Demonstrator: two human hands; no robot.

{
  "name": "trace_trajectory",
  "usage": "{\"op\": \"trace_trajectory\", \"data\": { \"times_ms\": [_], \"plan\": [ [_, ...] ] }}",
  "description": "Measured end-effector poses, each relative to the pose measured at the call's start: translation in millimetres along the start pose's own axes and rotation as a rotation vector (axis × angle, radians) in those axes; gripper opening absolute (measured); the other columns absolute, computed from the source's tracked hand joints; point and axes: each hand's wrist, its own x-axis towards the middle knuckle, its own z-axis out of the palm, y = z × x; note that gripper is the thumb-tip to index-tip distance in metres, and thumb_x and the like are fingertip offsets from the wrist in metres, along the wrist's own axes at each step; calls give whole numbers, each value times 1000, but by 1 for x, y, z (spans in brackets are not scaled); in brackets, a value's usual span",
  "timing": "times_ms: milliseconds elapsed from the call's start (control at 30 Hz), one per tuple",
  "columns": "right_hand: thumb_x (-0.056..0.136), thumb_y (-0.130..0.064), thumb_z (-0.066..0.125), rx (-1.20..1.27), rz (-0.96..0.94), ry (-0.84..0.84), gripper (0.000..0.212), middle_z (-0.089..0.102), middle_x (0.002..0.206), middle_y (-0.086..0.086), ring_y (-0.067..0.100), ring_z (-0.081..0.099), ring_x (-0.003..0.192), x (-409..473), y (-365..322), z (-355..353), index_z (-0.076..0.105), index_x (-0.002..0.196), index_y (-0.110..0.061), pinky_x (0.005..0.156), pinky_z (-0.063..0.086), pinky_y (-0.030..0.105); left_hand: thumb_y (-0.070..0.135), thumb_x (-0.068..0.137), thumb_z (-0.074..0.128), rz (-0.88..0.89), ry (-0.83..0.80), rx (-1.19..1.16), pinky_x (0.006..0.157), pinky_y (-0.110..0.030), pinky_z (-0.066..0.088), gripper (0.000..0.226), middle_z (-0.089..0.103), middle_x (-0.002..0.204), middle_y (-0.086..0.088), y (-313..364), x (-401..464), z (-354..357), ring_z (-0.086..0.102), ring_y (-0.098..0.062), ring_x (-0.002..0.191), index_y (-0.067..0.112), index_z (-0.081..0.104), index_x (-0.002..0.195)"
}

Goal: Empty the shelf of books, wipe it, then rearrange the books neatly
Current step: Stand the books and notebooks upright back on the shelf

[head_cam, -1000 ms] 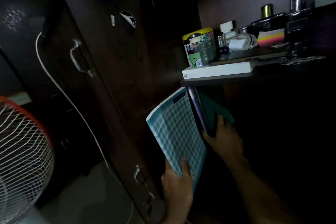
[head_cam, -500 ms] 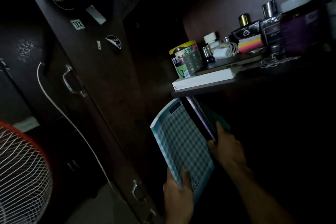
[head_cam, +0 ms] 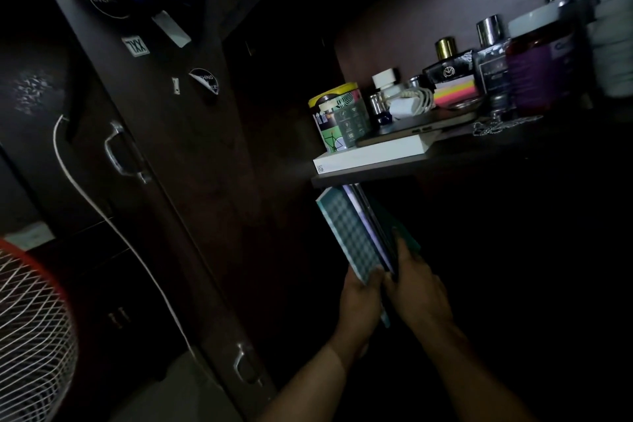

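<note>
A teal checked notebook stands upright under the dark shelf board, pressed against a purple-edged book and a teal book. My left hand grips the checked notebook at its lower edge. My right hand holds the other books from the right, fingers up along the teal cover. The compartment behind the books is too dark to see into.
On the shelf top lie a white box, a dark flat device, a printed tin, a charger, bottles and jars. A dark wardrobe with handles stands left, a fan grille at lower left.
The checked notebook has swung from tilted open to upright against the other books. My hands have come together at the books' lower edge. The view has shifted slightly up.
</note>
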Motion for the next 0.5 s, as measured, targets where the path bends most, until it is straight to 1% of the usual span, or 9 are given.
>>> {"op": "trace_trajectory", "data": {
  "times_ms": [67,133,167,200,267,333,367,433,500],
  "plan": [
    [99,-37,52,-25,3,-3,78,46,148,15,34,59,119,-1,-1,1,4,159,-30,91,50,40,24,102,58,-64,-57,-13,92,-32,57,35,71,122,-5,5,9,-1,70,-18,107,10,60,133],
    [98,-35,54,-54,10,-18,80,43,149,16,34,58,120,0,-3,2,3,159,-27,91,49,40,11,103,51,-106,-115,-107,69,-23,56,23,75,90,-5,14,13,-1,69,-24,83,-1,69,110],
    [97,-34,55,-67,15,-26,82,42,150,15,34,58,121,0,-3,2,2,159,-26,91,49,39,10,103,48,-123,-143,-200,65,-22,55,25,75,82,-3,20,15,1,69,-24,77,2,72,100],
    [97,-33,56,-72,18,-29,83,41,151,15,33,58,121,0,-4,3,1,159,-26,91,50,39,16,104,46,-139,-185,-330,66,-23,57,29,76,85,-3,29,15,1,71,-24,79,7,73,101],
    [97,-33,55,-82,21,-31,84,40,152,14,32,58,120,1,-5,4,-1,158,-28,91,51,38,44,98,44,-137,-232,-539,74,-29,61,45,77,102,-7,44,18,4,75,-21,88,13,77,105],
    [96,-34,54,-86,29,-36,85,37,154,14,32,58,120,1,-6,6,-4,158,-29,90,51,37,70,77,48,-121,-260,-597,79,-32,61,65,77,109,-7,46,23,7,75,-20,94,19,82,99],
    [95,-35,55,-93,26,-35,87,34,154,14,32,57,122,0,-6,7,-5,158,-28,90,50,38,77,67,52,-123,-293,-601,79,-32,61,73,76,112,-7,44,26,8,75,-20,96,20,82,101],
    [94,-37,55,-117,17,-31,91,30,156,15,32,54,125,-1,-6,10,-9,158,-26,93,50,38,81,65,45,-159,-310,-615,79,-31,61,84,76,111,-5,39,35,8,74,-19,98,19,74,113],
    [94,-38,56,-122,15,-28,93,26,158,15,33,52,127,-1,-4,12,-12,157,-27,94,51,39,80,67,39,-160,-307,-593,84,-31,59,85,77,107,-3,38,43,14,72,-20,102,18,70,116]
  ]
}}
